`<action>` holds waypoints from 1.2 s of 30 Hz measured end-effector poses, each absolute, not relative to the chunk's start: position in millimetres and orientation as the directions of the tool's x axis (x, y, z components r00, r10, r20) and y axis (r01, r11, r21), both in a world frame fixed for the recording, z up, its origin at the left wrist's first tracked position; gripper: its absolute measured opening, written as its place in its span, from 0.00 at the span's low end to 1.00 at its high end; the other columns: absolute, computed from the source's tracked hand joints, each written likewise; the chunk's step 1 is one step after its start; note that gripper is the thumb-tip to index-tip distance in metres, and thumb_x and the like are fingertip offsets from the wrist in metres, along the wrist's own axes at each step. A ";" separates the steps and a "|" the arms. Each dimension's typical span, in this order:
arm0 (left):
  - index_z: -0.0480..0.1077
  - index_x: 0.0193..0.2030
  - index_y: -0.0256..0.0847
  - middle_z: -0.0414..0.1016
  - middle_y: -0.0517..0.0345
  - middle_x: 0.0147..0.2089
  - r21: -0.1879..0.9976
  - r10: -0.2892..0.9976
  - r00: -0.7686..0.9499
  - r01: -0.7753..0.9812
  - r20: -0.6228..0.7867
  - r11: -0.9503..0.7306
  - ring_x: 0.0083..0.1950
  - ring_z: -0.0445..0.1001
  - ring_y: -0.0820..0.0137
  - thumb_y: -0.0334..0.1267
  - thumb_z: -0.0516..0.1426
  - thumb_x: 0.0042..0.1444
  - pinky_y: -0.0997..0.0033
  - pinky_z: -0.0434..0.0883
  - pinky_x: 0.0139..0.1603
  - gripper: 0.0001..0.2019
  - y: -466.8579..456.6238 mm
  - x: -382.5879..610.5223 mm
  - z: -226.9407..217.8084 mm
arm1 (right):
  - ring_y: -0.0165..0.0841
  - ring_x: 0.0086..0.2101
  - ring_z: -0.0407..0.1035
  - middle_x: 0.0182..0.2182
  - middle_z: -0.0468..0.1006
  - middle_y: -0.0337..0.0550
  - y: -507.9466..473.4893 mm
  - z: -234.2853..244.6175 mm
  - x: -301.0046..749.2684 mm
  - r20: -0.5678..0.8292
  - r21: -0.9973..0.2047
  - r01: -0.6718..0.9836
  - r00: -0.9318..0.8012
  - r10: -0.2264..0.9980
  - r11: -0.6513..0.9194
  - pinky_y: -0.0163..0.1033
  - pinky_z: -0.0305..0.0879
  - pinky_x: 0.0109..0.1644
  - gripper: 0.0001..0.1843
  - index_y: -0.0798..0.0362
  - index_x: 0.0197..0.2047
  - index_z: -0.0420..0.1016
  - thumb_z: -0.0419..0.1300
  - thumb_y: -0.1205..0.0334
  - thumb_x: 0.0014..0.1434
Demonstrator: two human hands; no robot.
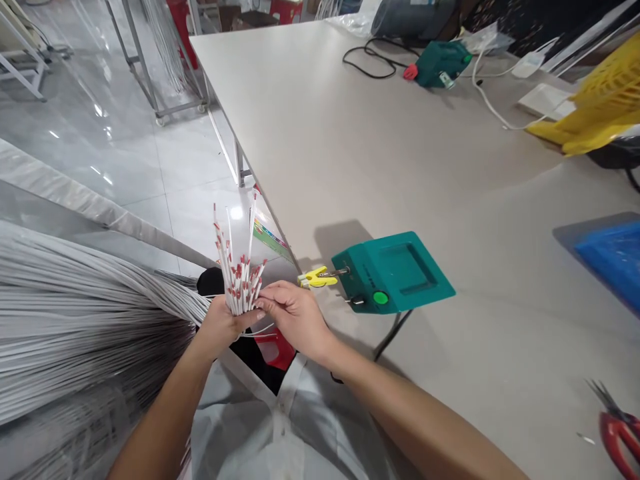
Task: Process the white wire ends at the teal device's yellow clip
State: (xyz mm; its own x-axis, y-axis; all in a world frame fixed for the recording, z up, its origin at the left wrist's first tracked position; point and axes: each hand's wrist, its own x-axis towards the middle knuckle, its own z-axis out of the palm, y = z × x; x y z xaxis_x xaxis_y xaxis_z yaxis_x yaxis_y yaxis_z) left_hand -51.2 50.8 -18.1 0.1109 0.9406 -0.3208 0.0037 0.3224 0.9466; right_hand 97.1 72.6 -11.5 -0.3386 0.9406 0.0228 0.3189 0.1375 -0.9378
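Note:
My left hand [223,328] is wrapped round a bundle of white wires [243,287] whose upright ends have red tips. Thumb and fingers of my right hand [295,317] are pinched together at the right side of that bundle. A thin white strand runs below the fingertips, but what exactly they pinch is too small to make out. Just right of my hands, at the table's edge, sits a green device [395,273] with a round green button. A yellow clip [317,277] is attached at its left side.
A thick mass of long grey-white wires [90,313] hangs over a rail on the left. Red-handled scissors [620,427] lie at the table's lower right, with a blue object [613,257] above them. Farther back are another green device [443,63] and a yellow plastic basket [600,93].

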 end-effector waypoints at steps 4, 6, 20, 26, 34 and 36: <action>0.76 0.31 0.36 0.78 0.55 0.30 0.911 0.929 0.081 -0.180 -0.362 0.370 0.34 0.74 0.66 0.35 0.64 0.41 0.67 0.70 0.39 0.08 50.7 -54.1 -22.6 | 0.31 0.33 0.71 0.31 0.78 0.44 71.6 -13.1 97.4 0.025 -0.959 0.264 -0.290 0.957 0.105 0.35 0.66 0.39 0.08 0.53 0.32 0.78 0.56 0.66 0.57; 0.75 0.29 0.36 0.78 0.56 0.28 0.888 0.922 0.040 -0.257 -0.385 0.382 0.32 0.75 0.67 0.34 0.65 0.41 0.68 0.71 0.38 0.07 52.0 -56.8 -21.8 | 0.31 0.33 0.71 0.30 0.78 0.43 69.8 -11.4 97.8 -0.006 -0.974 0.220 -0.267 0.964 0.055 0.35 0.66 0.39 0.09 0.54 0.31 0.76 0.55 0.64 0.58; 0.74 0.28 0.37 0.79 0.56 0.26 0.770 0.884 -0.065 -0.524 -0.463 0.364 0.26 0.76 0.71 0.28 0.64 0.40 0.75 0.72 0.27 0.06 58.6 -73.8 -3.9 | 0.39 0.31 0.72 0.30 0.77 0.52 49.9 2.9 126.9 -0.494 -0.368 0.752 -0.657 0.570 0.547 0.37 0.64 0.31 0.10 0.59 0.33 0.73 0.57 0.79 0.46; 0.74 0.29 0.37 0.79 0.57 0.28 0.788 0.903 0.021 -0.480 -0.429 0.386 0.27 0.76 0.72 0.28 0.62 0.44 0.75 0.73 0.28 0.04 54.8 -71.1 -0.4 | 0.40 0.39 0.70 0.42 0.75 0.53 50.5 13.2 115.5 -0.268 -0.492 0.724 -0.655 0.706 0.484 0.40 0.64 0.39 0.15 0.58 0.50 0.67 0.49 0.66 0.60; 0.74 0.32 0.38 0.78 0.60 0.28 0.742 0.878 -0.013 -0.541 -0.478 0.395 0.24 0.73 0.75 0.30 0.65 0.41 0.75 0.73 0.26 0.09 53.2 -58.5 -3.9 | 0.29 0.28 0.66 0.30 0.73 0.39 65.7 -9.3 80.8 -0.276 -0.919 0.392 -0.730 0.625 0.052 0.31 0.59 0.30 0.08 0.53 0.41 0.67 0.50 0.62 0.59; 0.74 0.32 0.38 0.78 0.60 0.28 0.736 0.859 -0.057 -0.546 -0.509 0.401 0.25 0.74 0.76 0.31 0.65 0.40 0.77 0.73 0.27 0.10 52.8 -55.9 -6.5 | 0.28 0.27 0.65 0.28 0.72 0.39 64.0 -14.1 78.6 -0.290 -0.906 0.419 -0.716 0.634 0.059 0.32 0.58 0.29 0.08 0.54 0.39 0.67 0.49 0.63 0.59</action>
State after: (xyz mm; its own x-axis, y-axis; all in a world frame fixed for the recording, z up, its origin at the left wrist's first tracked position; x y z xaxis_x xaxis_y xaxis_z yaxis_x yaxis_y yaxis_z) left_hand -55.9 52.8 -6.5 -0.0568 0.8587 -0.5094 -0.5458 0.4005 0.7360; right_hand 78.6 64.0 -14.1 -0.7165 0.6343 -0.2903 0.4190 0.0586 -0.9061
